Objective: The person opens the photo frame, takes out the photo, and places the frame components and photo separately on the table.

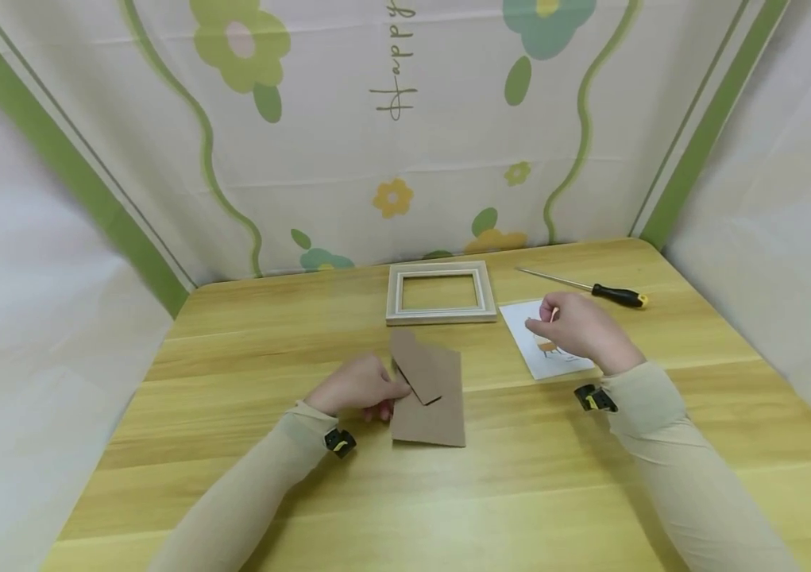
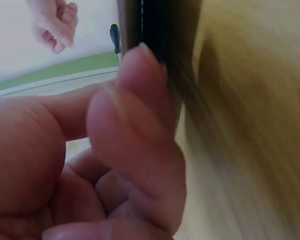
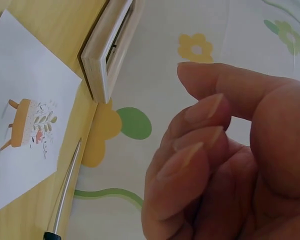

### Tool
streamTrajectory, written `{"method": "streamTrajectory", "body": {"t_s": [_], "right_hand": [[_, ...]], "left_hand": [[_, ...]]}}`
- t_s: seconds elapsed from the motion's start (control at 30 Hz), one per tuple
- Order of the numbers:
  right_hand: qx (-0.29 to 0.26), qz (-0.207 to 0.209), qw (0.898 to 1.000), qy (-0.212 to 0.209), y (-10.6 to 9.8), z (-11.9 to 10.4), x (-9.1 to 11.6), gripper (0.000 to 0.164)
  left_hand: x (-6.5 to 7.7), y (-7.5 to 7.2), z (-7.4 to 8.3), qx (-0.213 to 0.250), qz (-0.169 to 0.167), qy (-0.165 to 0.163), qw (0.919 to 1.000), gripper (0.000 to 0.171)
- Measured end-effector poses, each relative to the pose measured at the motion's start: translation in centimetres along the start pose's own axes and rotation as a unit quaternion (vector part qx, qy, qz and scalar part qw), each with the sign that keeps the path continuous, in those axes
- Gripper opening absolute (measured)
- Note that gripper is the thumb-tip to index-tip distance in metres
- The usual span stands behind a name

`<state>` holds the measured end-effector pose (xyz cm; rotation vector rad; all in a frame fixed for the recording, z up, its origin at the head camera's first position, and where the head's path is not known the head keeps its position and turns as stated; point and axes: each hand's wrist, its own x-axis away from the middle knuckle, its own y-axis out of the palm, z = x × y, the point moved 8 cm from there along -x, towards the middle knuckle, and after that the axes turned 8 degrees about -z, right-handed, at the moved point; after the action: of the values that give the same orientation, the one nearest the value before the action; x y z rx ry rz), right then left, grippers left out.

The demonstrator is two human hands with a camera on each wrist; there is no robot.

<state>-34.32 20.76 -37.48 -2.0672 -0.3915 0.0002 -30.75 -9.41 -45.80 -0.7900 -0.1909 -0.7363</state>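
Note:
A brown cardboard backing board (image 1: 441,425) with a slanted stand leg (image 1: 415,369) lies flat in the middle of the table. At its left edge my left hand (image 1: 362,388) pinches the board, thumb tip over the rim and the other fingers curled beside it. The left wrist view shows these fingertips (image 2: 142,65) close up, right at the board's dark edge. My right hand (image 1: 584,327) hovers over a white picture card (image 3: 25,65) printed with an orange stool and plants. Its fingers (image 3: 187,160) curl loosely with nothing between them.
A whitish picture frame (image 1: 441,318) lies behind the board, its opening showing the table (image 1: 269,334). Right of it rests a screwdriver (image 1: 619,296) with a black and yellow handle, its shaft pointing left. A flowered curtain (image 1: 334,159) hangs along the table's back edge.

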Motion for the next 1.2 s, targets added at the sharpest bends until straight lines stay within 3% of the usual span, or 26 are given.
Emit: {"method": "streamTrajectory", "body": {"t_s": [0.2,0.5,0.73,1.0,1.1,1.2], "right_hand": [[0.008,0.003,1.000,0.004,-0.2,-0.1,-0.1,0.030],[0.014,0.002,1.000,0.002,0.2,-0.4,-0.4,0.029],[0.019,0.008,1.000,0.004,0.3,-0.4,-0.6,0.028],[0.018,0.007,1.000,0.005,0.4,-0.2,-0.8,0.028],[0.020,0.005,1.000,0.005,0.5,-0.1,-0.8,0.028],[0.019,0.006,1.000,0.006,0.3,0.2,-0.8,0.029]], "left_hand": [[-0.7,1.1,0.6,-0.012,-0.016,-0.002,0.9998,0.044],[-1.8,1.7,1.8,-0.022,-0.006,0.011,0.9997,0.027],[-2.0,1.5,2.0,-0.032,0.004,-0.035,0.9989,0.039],[-2.3,1.8,2.3,-0.007,0.003,-0.009,0.9999,0.036],[-2.2,1.3,2.3,-0.030,-0.002,-0.003,0.9995,0.037],[-1.7,-0.1,2.3,-0.046,0.010,0.004,0.9989,0.037]]}}
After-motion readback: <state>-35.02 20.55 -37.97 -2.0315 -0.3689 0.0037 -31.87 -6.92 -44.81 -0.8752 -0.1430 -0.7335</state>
